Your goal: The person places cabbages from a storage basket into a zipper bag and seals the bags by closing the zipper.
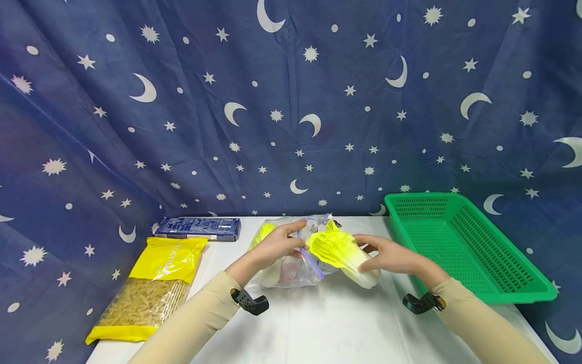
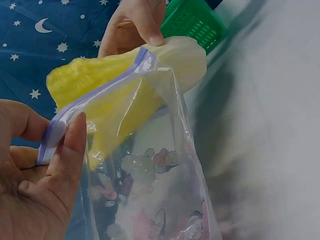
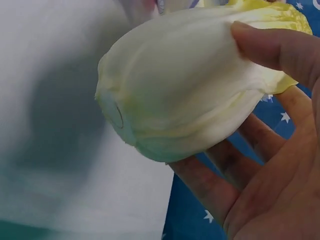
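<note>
Between right hand (image 1: 391, 258) fingers, cabbage (image 1: 343, 253) at bag (image 1: 291, 270) mouth

A dark blue cloth (image 1: 291, 101) printed with white moons and stars is hanging as a backdrop (creased in long folds), draping down both sides. A white table (image 1: 318, 323) is standing before it, and even light is falling across its top.
</note>
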Demonstrator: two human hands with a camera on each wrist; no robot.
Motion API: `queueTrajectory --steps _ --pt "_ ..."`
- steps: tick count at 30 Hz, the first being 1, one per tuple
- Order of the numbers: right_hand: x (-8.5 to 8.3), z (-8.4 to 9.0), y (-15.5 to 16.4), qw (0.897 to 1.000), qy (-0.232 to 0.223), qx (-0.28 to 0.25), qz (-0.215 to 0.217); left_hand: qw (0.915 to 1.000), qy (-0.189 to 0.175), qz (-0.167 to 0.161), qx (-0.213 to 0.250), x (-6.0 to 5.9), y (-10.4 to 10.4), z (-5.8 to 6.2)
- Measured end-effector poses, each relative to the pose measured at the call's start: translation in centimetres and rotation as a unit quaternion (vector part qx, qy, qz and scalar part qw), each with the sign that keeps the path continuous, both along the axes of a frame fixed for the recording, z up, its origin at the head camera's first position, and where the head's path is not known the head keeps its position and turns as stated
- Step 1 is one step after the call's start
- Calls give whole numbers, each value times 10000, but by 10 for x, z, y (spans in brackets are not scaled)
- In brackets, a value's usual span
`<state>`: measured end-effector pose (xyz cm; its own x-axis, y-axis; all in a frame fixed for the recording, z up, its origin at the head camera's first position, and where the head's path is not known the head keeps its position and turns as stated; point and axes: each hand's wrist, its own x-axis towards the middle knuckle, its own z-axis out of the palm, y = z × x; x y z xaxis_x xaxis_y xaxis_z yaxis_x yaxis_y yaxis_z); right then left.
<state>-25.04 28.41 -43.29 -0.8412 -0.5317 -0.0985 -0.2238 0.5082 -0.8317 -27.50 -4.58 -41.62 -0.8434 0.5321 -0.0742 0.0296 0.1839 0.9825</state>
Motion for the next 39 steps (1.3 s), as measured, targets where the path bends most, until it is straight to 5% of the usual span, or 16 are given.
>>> queueTrajectory --steps 8,16,31,35,39 --pt "2 5 -7 9958 565 715 73 10000 -22 23 -47 0 1 0" --pt "-3 19 -16 9872 606 1463 -170 9999 48 99 -27 -1 2 1" --pt "-15 32 -38 9507 1081 2905 -88 9999 103 76 -88 -1 3 0" --pt "-18 37 -46 9493 932 3000 -135 9999 99 57 -87 -1 4 0" --pt "-22 38 -51 9594 671 2732 -209 9999 140 -19 -63 0 6 1"
